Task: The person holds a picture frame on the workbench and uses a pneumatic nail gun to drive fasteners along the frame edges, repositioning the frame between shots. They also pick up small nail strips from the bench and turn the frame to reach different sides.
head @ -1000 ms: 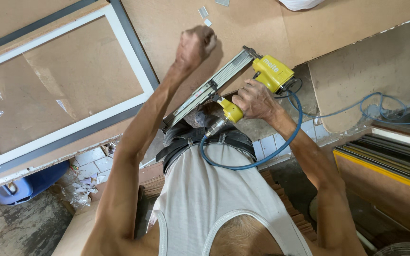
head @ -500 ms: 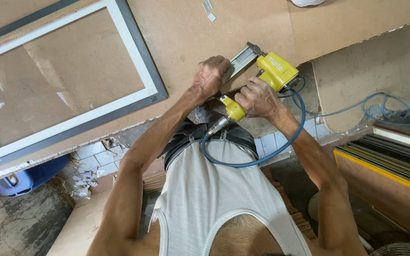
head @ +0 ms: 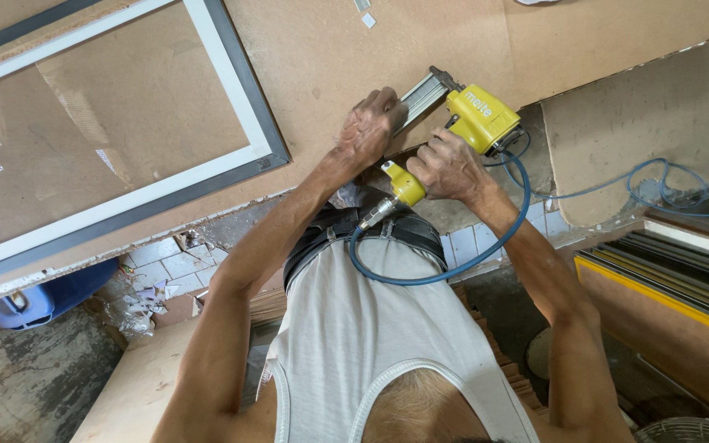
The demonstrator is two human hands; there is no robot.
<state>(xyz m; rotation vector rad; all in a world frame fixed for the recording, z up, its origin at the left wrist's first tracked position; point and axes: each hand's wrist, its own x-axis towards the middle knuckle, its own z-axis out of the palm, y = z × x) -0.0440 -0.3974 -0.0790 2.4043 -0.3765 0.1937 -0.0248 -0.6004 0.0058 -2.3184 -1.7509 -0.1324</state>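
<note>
The right hand (head: 446, 166) was wrapped around the grip of a yellow pneumatic nail gun (head: 479, 117), which lay at the near edge of the brown fibreboard worktop (head: 354, 49); the fingers hid the grip and any trigger. The left hand (head: 368, 127) was curled closed over the gun's grey metal magazine (head: 422, 93), covering its near end, so what it pressed there could not be made out. A blue air hose (head: 453, 267) looped from the yellow coupling below the hands, passing behind the right forearm. To the left lay a picture frame (head: 231, 90), white inside and grey outside, cut off by the picture's edge. Stacked frame mouldings (head: 666, 279) showed partly at the right.
</note>
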